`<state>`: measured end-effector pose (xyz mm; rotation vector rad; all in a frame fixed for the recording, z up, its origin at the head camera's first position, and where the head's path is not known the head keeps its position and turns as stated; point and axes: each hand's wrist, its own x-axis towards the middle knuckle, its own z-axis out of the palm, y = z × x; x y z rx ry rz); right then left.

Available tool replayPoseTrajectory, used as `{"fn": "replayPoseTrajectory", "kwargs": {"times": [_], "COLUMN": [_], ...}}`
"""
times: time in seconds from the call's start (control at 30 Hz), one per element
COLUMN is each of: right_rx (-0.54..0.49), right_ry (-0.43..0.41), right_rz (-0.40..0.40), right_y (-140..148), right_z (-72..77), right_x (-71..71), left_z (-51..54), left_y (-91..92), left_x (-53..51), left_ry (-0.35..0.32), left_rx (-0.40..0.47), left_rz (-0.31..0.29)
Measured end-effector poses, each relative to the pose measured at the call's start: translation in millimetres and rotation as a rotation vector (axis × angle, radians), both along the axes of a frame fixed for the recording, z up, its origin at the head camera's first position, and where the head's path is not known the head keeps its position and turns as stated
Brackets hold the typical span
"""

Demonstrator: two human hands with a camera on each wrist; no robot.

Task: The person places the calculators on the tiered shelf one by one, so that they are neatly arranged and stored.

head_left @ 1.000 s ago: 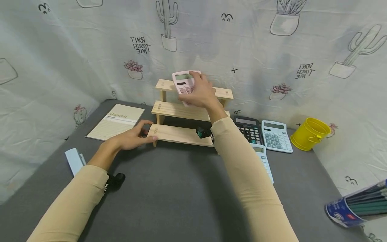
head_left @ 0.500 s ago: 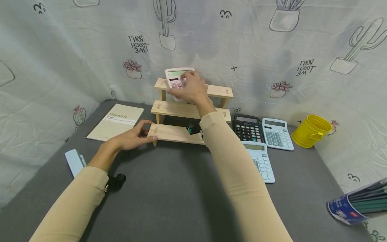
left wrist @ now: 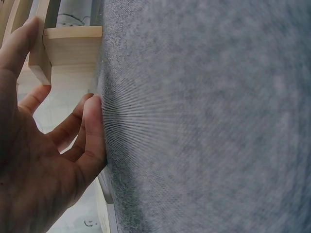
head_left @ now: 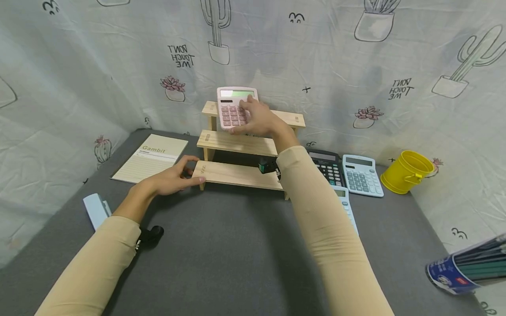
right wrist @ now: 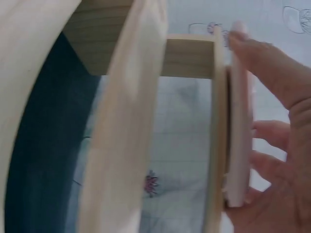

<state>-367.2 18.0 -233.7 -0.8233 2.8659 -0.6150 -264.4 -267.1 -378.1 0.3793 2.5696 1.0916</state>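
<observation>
A three-step wooden shelf stand (head_left: 237, 142) stands on the dark table near the patterned curtain. My left hand (head_left: 170, 181) grips the left end of its lowest board, thumb and a finger on the board's edges, as the left wrist view also shows at the board (left wrist: 41, 58). My right hand (head_left: 261, 118) holds a pink calculator (head_left: 230, 112) at the left part of the top board, keys and screen facing me. In the right wrist view the calculator (right wrist: 239, 126) is seen edge-on, close along the top board (right wrist: 219, 136); whether it touches is hard to tell.
Right of the stand lie a black calculator (head_left: 330, 171) and two light-blue ones (head_left: 361, 175), one partly hidden by my sleeve. A yellow bucket (head_left: 403, 175) and a pencil tub (head_left: 450, 274) stand farther right. Left are a notepad (head_left: 148, 160) and a pale-blue stapler (head_left: 96, 210).
My right hand first moved left with the pink calculator, then turned it squarer and more face-on at the top board. My left hand has kept its place on the stand.
</observation>
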Motion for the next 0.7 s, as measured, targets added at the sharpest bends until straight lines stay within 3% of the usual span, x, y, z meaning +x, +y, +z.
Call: {"fn": "replayPoseTrajectory", "kwargs": {"times": [0.17,0.33,0.7], "right_rx": [-0.094,-0.113,-0.114], "right_ry": [0.106,0.188,0.124], "right_rz": [-0.055,-0.12,-0.102], "right_y": [-3,-10,-17], "right_z": [-13.4,-24.0,-25.9], "right_x": [-0.3,-3.3,2.4], "left_z": [-0.4,-1.1,-0.8], "left_y": [1.8,3.8,1.1], "left_x": [0.9,1.2,1.5], "left_ry": [0.003,0.01,0.017], "left_rx": [0.008,0.007,-0.004], "left_rz": [-0.003,-0.004,0.0]}}
